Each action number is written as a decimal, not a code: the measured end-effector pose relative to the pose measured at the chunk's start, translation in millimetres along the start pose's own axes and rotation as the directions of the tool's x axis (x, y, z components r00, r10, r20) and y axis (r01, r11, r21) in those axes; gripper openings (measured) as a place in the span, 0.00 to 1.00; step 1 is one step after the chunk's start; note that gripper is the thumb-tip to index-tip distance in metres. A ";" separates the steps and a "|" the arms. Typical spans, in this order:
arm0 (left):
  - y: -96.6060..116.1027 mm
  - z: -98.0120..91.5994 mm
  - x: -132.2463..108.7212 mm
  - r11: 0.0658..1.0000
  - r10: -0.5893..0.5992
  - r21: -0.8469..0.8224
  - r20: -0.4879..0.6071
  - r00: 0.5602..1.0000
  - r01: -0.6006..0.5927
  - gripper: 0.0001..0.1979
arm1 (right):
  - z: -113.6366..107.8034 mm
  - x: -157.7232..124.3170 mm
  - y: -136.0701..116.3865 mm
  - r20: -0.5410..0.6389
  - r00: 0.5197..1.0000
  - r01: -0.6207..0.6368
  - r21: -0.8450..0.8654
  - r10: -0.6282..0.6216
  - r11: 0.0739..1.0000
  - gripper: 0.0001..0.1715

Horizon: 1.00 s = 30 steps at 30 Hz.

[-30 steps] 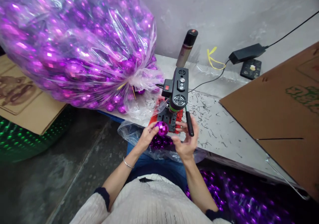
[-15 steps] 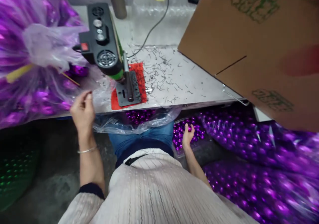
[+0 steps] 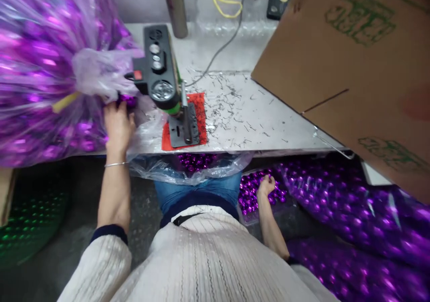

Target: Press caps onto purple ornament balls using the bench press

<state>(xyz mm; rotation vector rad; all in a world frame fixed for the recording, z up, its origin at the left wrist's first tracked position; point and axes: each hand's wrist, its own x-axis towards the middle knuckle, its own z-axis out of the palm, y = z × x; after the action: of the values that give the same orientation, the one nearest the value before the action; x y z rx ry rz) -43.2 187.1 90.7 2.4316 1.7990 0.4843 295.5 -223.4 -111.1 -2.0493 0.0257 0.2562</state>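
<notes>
My left hand [image 3: 118, 125] reaches over the table's left side, fingers stretched toward a shiny purple ball [image 3: 127, 99] beside the knotted clear bag of purple balls [image 3: 40, 69]. Its fingertips are partly hidden, and I see nothing held in it. Lower right, my right hand [image 3: 267, 186] has its fingers curled over a clear tub of small purple balls [image 3: 248, 194]; whatever lies between those fingers is too small to make out. Between the hands stands a black heat tool [image 3: 161, 69] with a metal plate [image 3: 183, 129] on a red cloth [image 3: 201, 114].
Many small dark wire bits lie across the white tabletop [image 3: 231, 114]. A cardboard box [image 3: 336, 82] leans over the right side. Clear plastic with purple balls [image 3: 196, 161] covers my lap. More purple bags [image 3: 352, 212] sit at right, and a green bag [image 3: 30, 226] at left.
My left hand has moved forward from the table edge to the purple ball by the bag, its pinched fingers now stretched out. My right hand remains at the tub. The camera view has shifted.
</notes>
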 end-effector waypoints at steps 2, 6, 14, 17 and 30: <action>5.9 -2.1 6.5 0.999 -0.045 0.031 0.078 0.996 0.043 0.24 | 14.1 -10.0 -26.3 0.010 0.993 0.120 0.063 -0.121 0.991 0.27; 8.0 10.1 24.8 0.987 -0.161 0.030 0.158 0.974 0.159 0.27 | 33.7 -49.2 -92.4 0.032 0.484 0.852 0.210 -0.875 0.479 0.13; 1.3 40.3 51.3 0.951 -0.164 -0.246 0.111 0.980 0.187 0.21 | 86.9 -125.2 -214.1 0.047 -0.022 0.879 0.477 -0.999 0.003 0.25; 1.8 32.0 41.2 0.850 -0.187 -0.485 0.086 0.978 0.206 0.24 | 101.1 -127.4 -228.9 0.040 -0.018 0.880 0.474 -0.999 0.003 0.23; 53.8 20.0 -88.8 -0.384 -0.010 -0.759 0.573 0.820 0.526 0.32 | 99.4 -114.6 -217.3 0.118 0.123 0.888 0.430 -0.985 0.162 0.25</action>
<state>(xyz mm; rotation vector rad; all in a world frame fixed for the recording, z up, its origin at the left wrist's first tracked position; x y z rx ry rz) -11.0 89.2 66.9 0.5768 0.8196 0.8845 194.2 -43.8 55.3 -1.2983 -1.4546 -0.2030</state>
